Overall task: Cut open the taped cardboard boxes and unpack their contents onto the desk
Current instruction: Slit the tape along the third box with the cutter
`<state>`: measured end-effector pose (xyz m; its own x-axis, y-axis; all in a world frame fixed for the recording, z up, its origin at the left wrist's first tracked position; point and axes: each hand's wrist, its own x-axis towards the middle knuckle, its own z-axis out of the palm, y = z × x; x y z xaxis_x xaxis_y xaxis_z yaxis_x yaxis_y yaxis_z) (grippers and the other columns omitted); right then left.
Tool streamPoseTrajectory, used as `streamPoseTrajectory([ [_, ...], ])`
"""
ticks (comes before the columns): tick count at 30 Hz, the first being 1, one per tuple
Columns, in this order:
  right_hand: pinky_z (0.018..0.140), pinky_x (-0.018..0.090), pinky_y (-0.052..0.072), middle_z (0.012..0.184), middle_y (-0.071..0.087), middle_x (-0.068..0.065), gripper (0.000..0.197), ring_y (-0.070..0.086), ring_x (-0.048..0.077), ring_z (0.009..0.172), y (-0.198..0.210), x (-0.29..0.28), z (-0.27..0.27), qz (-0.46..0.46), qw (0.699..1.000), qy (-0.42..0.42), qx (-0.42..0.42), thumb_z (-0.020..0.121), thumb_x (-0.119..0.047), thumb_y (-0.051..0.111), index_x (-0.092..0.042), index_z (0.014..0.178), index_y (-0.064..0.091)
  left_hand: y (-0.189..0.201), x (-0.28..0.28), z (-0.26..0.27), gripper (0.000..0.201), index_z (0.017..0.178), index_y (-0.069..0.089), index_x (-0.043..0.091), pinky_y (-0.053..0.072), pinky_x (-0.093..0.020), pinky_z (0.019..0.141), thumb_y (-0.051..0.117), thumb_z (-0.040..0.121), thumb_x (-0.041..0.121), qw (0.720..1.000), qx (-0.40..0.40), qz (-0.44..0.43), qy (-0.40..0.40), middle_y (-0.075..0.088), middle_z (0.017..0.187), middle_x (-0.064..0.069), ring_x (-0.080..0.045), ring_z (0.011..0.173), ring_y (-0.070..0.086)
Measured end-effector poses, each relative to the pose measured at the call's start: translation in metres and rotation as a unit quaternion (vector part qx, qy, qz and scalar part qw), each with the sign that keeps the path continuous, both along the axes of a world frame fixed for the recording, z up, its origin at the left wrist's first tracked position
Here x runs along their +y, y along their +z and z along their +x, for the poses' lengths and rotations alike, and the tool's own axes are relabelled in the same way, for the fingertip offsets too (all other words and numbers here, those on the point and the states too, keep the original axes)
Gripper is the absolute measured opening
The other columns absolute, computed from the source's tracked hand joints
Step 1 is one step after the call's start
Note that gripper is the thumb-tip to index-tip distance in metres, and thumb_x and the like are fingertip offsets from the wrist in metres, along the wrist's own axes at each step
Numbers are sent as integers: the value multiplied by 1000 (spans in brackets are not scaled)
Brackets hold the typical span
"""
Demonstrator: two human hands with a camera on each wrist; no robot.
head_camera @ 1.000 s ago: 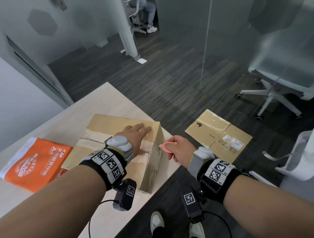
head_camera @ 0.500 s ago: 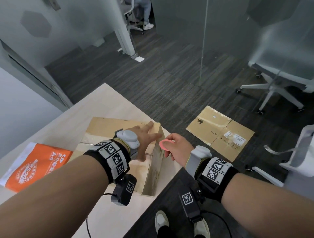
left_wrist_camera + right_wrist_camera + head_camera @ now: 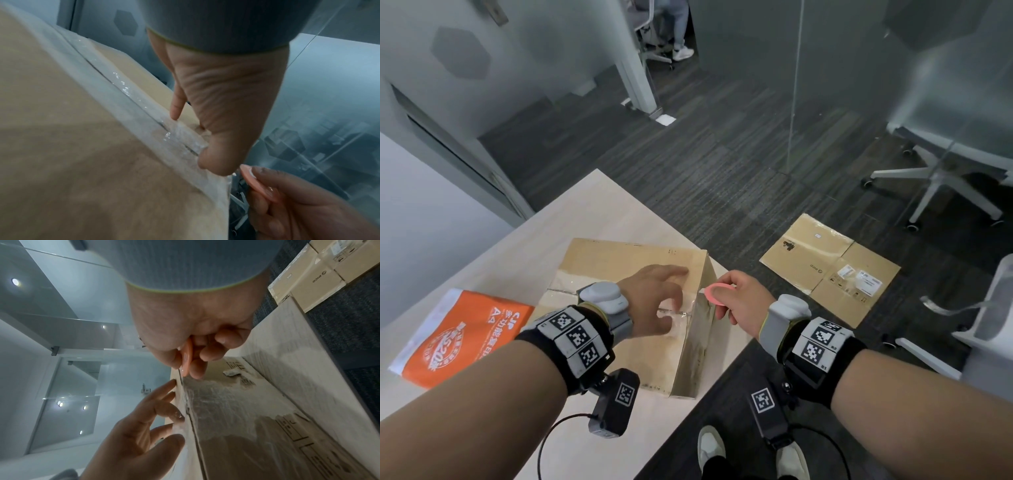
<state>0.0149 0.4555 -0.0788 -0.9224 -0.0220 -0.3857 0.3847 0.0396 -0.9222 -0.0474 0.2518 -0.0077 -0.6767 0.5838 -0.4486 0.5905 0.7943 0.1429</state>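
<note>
A taped cardboard box (image 3: 619, 263) lies on the desk (image 3: 599, 205) at its right edge. Clear tape (image 3: 131, 97) runs along its top seam. My left hand (image 3: 654, 301) rests on the box top near the right end of the seam, fingers spread, thumb tip (image 3: 213, 164) and a fingertip on the tape. My right hand (image 3: 736, 301) holds a small pink round cutter (image 3: 714, 294) beside the box's right top edge, its tip at the tape end. The pink cutter (image 3: 187, 356) is pinched between thumb and fingers, close to the box's taped side (image 3: 236, 402).
An orange A4 paper pack (image 3: 462, 335) lies on the desk left of the box. A flattened cardboard box (image 3: 828, 267) lies on the dark floor to the right. White office chairs (image 3: 941, 178) stand at the right. My shoes (image 3: 709, 448) are below the desk edge.
My left hand has slid back along the box top toward the seam's right end, fingers now on the tape. The right hand with the pink cutter has come closer to the box's top edge.
</note>
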Motion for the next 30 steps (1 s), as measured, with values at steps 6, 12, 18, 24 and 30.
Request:
streamPoseTrajectory([
  [6,53,26,42,66,65,5,12,47,9,46,2,1,-1,0,1000,-1,3,93,-25,65,-15,88,60,1,0,7,46,84,74,27,47,-36,98,39,69,53,998,-14,33,51,55,129,15,-13,122,50],
  [12,54,27,42,65,65,3,11,48,6,45,2,0,0,-4,1000,2,-2,92,-25,65,-16,87,61,2,13,2,26,87,67,20,49,-33,72,49,100,34,980,2,29,199,71,90,1,-22,85,65],
  [18,55,27,43,66,65,4,10,48,6,46,2,2,1,0,1000,3,-3,92,-25,64,-16,88,61,2,23,0,18,99,63,34,46,-26,70,74,84,37,979,23,-12,201,69,91,11,-13,89,63],
  [24,58,28,44,66,66,3,14,49,7,48,4,4,2,2,1000,0,3,92,-26,64,-12,93,62,7,28,-5,47,132,51,33,51,-33,81,68,88,33,993,29,-114,26,56,126,9,-19,106,60],
  [30,62,32,44,65,67,0,14,49,14,54,2,5,5,4,1000,0,1,88,-28,64,-15,90,63,6,39,-7,83,152,17,45,54,-39,87,68,88,33,977,57,-178,-98,10,164,6,-25,145,27],
])
